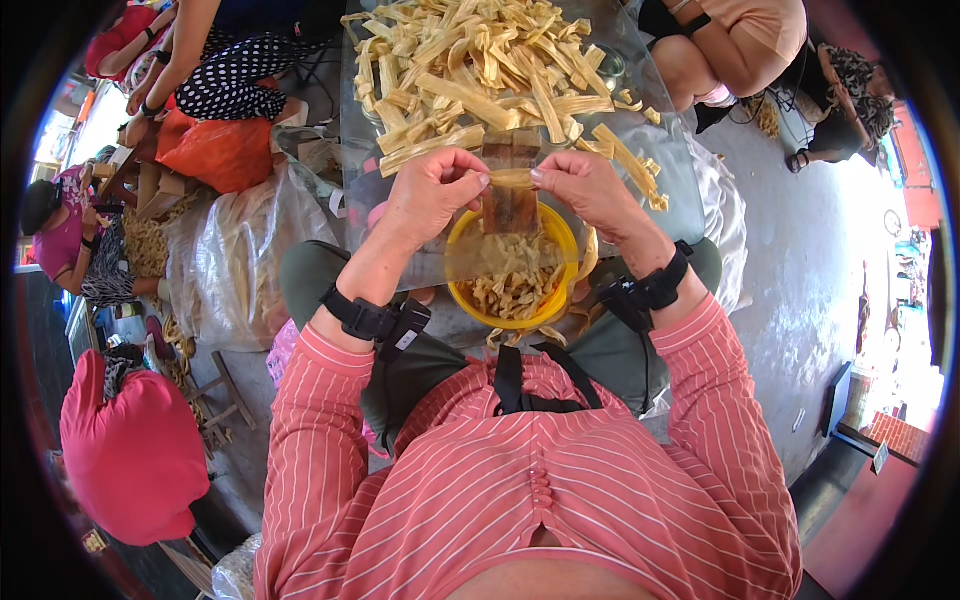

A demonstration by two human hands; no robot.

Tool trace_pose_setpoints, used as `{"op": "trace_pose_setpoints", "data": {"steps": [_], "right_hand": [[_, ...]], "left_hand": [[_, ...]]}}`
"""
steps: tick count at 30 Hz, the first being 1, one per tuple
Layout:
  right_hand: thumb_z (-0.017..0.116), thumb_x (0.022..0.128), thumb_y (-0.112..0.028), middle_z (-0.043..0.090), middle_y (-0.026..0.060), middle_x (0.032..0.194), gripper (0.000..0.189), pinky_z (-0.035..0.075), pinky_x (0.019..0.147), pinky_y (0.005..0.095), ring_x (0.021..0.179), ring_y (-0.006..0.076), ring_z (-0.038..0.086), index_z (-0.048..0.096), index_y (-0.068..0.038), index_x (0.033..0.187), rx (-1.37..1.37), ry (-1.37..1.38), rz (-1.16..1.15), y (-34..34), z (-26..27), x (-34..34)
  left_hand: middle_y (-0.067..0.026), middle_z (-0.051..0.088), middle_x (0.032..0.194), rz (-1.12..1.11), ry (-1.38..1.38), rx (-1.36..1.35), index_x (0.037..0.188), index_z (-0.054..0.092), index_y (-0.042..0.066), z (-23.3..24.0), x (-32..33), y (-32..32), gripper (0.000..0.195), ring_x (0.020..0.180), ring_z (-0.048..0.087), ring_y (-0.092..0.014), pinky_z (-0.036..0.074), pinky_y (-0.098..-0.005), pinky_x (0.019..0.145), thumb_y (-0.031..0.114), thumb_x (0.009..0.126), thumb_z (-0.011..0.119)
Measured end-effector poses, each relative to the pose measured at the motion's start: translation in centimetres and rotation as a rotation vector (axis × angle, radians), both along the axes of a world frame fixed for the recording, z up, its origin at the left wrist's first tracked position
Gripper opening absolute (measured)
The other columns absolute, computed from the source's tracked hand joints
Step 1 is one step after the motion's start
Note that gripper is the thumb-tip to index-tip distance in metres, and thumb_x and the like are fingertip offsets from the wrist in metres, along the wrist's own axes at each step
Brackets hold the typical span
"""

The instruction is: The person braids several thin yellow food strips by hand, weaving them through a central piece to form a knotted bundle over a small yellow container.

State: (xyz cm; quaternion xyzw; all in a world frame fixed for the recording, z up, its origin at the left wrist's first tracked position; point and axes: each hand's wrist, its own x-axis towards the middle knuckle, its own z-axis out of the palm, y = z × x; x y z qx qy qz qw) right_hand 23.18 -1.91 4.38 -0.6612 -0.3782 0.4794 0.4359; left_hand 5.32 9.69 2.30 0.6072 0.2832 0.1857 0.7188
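A short pale-yellow dried strip (511, 178) is stretched level between my two hands. My left hand (442, 187) pinches one end between thumb and fingertips, and my right hand (581, 186) pinches the other. Beneath the strip lies a small brown wooden block (511, 214) on the transparent tabletop (420, 255). Under the table's near edge stands a yellow bucket (574, 277), partly seen through the top, with crumpled or knotted pieces (517, 292) of the same material inside. Just beyond my hands a big heap of flat dried strips (480, 60) covers the far table.
A clear plastic bag (240, 255) full of strips and a red plastic bag (217, 150) sit at left. Co-workers sit around: one in polka-dot trousers (232, 79), another in peach (742, 45) across the table. A wooden frame (225, 394) lies on the floor at left.
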Motion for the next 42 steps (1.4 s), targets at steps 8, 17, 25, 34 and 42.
{"op": "trace_pose_setpoints", "data": {"steps": [8,17,25,34,42], "right_hand": [[0.057,0.084,-0.016,0.049,-0.0037,0.067,0.016,0.034,0.053,0.0193,0.06,0.0035,0.041,0.058,0.0,0.084,-0.021,-0.259,-0.045,-2.9,-2.1,1.4],[0.047,0.09,-0.01,0.056,0.0039,0.081,0.022,0.044,0.06,0.0217,0.061,0.01,0.051,0.046,-0.003,0.111,0.12,0.521,-0.159,-8.2,0.5,-0.5],[0.05,0.084,-0.013,0.058,0.0018,0.071,0.025,0.043,0.052,0.0197,0.058,0.0074,0.051,0.054,-0.001,0.106,-0.117,0.196,-0.036,-10.5,3.1,-2.8],[0.059,0.079,-0.012,0.056,0.0066,0.064,0.019,0.046,0.049,0.0265,0.057,0.0138,0.058,0.047,0.001,0.087,0.039,-0.012,0.224,-10.6,-1.3,-5.9],[0.062,0.077,-0.008,0.059,0.007,0.068,0.025,0.043,0.045,0.0228,0.053,0.0109,0.056,0.044,0.001,0.093,-0.001,0.201,0.269,-10.2,1.7,-5.5]], "left_hand": [[-0.0045,0.061,0.076,0.01,0.122,0.108,0.095,0.058,-0.003,0.2,-1.4,-0.6,0.02,0.059,0.056,-0.008,0.042,-0.0198,0.054,0.013,0.083,0.06],[-0.0171,0.057,0.108,0.021,-0.186,-0.84,0.12,0.044,-0.003,0.2,-7.5,-8.0,0.031,0.094,0.06,-0.024,0.049,-0.0355,0.085,0.006,0.091,0.043],[-0.0094,0.059,0.102,0.062,-0.311,-0.959,0.114,0.049,0.002,-11.5,-7.3,-10.6,0.026,0.093,0.059,-0.02,0.048,-0.0319,0.083,0.011,0.09,0.047],[-0.0178,0.053,0.109,-0.119,0.072,1.115,0.111,0.054,-0.001,3.0,-5.6,-13.4,0.037,0.101,0.048,-0.034,0.039,-0.039,0.087,0.015,0.078,0.06],[-0.015,0.058,0.074,-0.363,0.111,1.14,0.103,0.057,-0.001,3.2,-5.2,-11.5,0.028,0.067,0.057,-0.033,0.046,-0.0384,0.057,0.008,0.077,0.056]]}}
